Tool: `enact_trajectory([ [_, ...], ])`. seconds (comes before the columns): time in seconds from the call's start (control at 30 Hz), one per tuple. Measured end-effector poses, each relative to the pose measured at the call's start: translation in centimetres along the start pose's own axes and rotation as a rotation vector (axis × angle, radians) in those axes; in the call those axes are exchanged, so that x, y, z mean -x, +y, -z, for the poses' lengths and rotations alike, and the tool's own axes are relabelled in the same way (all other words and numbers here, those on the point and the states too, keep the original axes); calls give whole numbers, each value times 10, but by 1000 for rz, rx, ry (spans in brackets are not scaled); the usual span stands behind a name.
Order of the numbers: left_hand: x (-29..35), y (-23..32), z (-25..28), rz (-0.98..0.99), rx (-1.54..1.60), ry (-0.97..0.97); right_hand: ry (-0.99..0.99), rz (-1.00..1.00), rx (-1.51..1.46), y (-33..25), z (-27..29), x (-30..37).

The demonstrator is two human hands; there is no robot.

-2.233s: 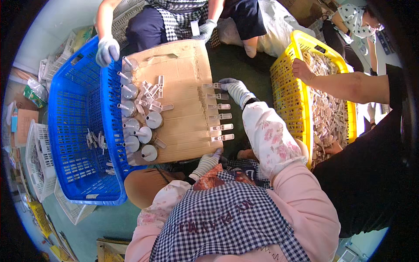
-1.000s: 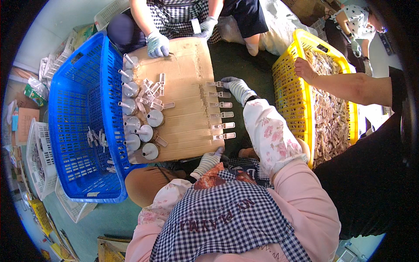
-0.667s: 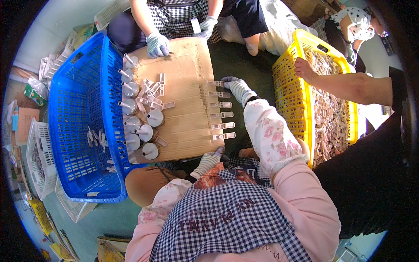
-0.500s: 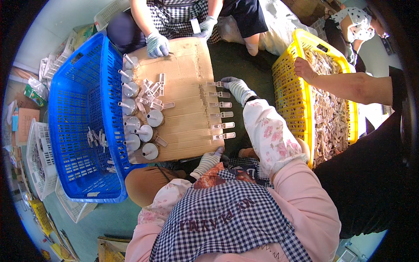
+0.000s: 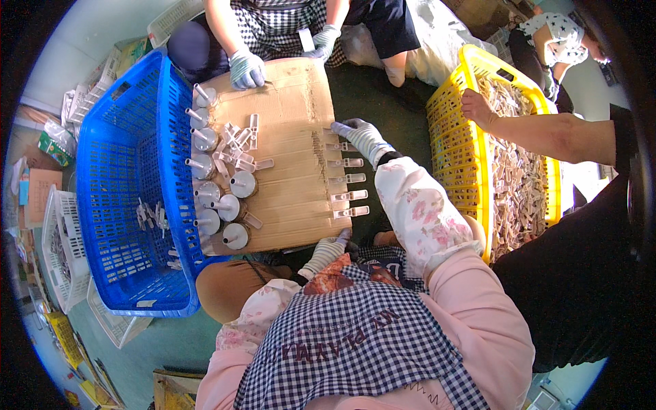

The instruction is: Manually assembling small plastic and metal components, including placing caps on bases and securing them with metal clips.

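Note:
A brown cardboard sheet (image 5: pixel 294 171) lies level between me and a person opposite. My left hand (image 5: pixel 329 251), in a striped glove, grips its near right corner, fingers closed. At the far end of the right edge is my right hand (image 5: pixel 365 140), gloved with dark fingertips. Its fingers are closed together at the edge; what lies under them is hidden. Several white plastic clips (image 5: pixel 348 178) stick out in a row along that edge. On the sheet lie a heap of loose white clips (image 5: pixel 238 139) and several round white pieces with stems (image 5: pixel 235 236).
A blue basket (image 5: pixel 89 205) with a few clips stands at left. At right is a yellow basket (image 5: pixel 485 184) full of clips (image 5: pixel 512 184), with another person's bare arm (image 5: pixel 560 137) over it. The person opposite has gloved hands (image 5: pixel 246 70) at the sheet's far edge.
My right hand has moved slightly left, onto the sheet's edge, covering the farthest clip, which showed before. My left hand has stayed at the corner.

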State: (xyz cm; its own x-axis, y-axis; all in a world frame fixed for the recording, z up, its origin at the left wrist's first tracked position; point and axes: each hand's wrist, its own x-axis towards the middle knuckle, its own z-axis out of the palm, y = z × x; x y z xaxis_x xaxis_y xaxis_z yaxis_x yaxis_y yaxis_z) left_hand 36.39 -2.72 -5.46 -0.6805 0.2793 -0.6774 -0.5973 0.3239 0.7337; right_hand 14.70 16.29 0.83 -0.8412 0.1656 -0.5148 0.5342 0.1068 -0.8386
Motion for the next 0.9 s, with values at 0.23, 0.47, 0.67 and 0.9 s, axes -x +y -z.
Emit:
enact_trajectory([
  [0.23, 5, -4, 2, -1, -30, 29, 132, 88, 509, -15, -17, 5],
  [0.47, 24, 36, 9, 65, 24, -81, 104, 33, 430, -2, -17, -16],
  [0.67, 22, 30, 6, -87, -73, -16, 129, 36, 310, -3, -3, -4],
  [0.9, 15, 21, 4, -117, -104, -14, 510, 798, 669, -21, -27, 37],
])
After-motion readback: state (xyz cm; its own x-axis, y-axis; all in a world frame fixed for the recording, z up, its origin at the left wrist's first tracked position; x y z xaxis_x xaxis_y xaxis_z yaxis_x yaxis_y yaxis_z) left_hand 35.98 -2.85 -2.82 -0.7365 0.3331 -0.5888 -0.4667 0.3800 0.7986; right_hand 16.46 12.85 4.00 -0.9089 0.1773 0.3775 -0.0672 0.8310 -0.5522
